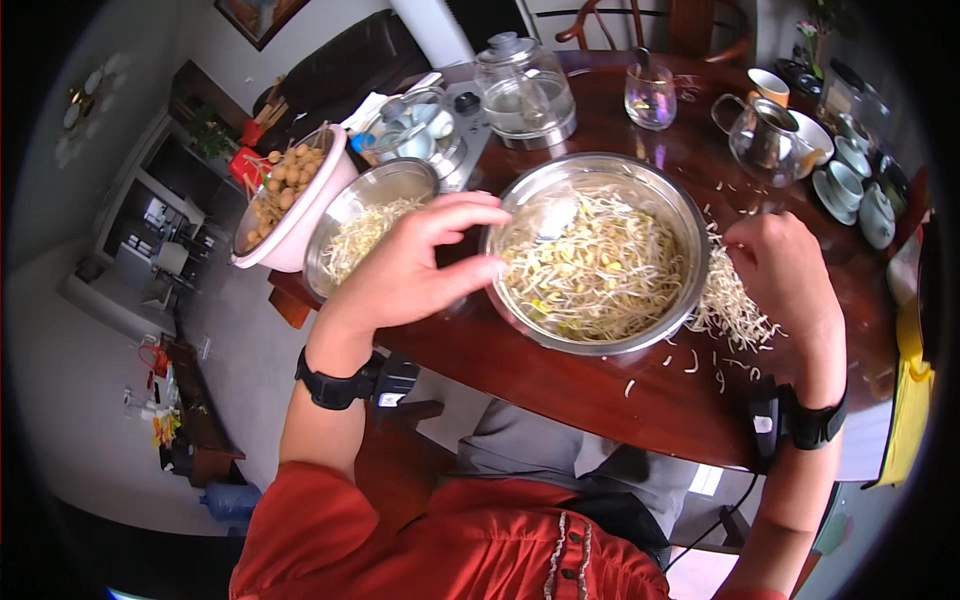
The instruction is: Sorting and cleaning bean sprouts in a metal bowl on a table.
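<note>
A large stainless steel bowl point(596, 345) stands before me on the dark wooden table, holding a heap of soybean sprouts point(600, 262). At its left rim is my left hand point(420, 262), thumb and fingers spread with nothing between them; I cannot tell whether the fingertips touch the rim. Past that hand, and partly hidden by it, a smaller metal bowl point(394, 178) holds more sprouts point(360, 236). My right hand point(784, 266) hovers over or beside a pile of thin sprout pieces point(724, 296) right of the large bowl. Its fingers curl inward, and their tips are hidden.
A pink basin point(296, 244) of longans point(289, 184) stands at the left. Behind are a glass kettle point(525, 97), a glass container of eggs point(416, 127) and a drinking glass point(649, 97). A glass teapot point(765, 142) and teacups point(844, 187) line the right. Loose bits lie near the table's front edge.
</note>
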`<state>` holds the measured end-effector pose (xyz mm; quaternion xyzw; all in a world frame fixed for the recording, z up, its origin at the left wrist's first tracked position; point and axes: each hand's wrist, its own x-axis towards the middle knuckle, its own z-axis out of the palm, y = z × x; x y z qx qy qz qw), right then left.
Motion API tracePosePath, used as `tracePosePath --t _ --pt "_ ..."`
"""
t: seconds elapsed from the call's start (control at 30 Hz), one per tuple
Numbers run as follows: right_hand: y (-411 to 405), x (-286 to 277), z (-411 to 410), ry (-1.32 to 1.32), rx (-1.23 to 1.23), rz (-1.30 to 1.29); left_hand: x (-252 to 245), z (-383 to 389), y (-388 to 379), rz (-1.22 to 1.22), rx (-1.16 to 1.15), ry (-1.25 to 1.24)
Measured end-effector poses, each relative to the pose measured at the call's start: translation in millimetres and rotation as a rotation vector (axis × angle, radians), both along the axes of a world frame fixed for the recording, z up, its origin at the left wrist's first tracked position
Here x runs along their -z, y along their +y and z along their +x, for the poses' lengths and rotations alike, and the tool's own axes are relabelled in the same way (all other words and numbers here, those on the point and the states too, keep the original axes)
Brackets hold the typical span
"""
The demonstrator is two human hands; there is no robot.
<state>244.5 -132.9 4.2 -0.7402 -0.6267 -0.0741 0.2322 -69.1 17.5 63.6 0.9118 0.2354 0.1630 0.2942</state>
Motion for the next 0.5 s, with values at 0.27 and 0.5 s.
tracePosePath --t 0.27,0.5 --pt "-10.1 -10.6 -4.8 -0.063 -0.038 -0.067 -4.0 85.0 18.9 0.150 0.475 0.400" --pt "-11.5 -18.1 -7.4 -0.039 -0.005 -0.087 29.8 130.1 15.6 0.340 0.576 0.450"
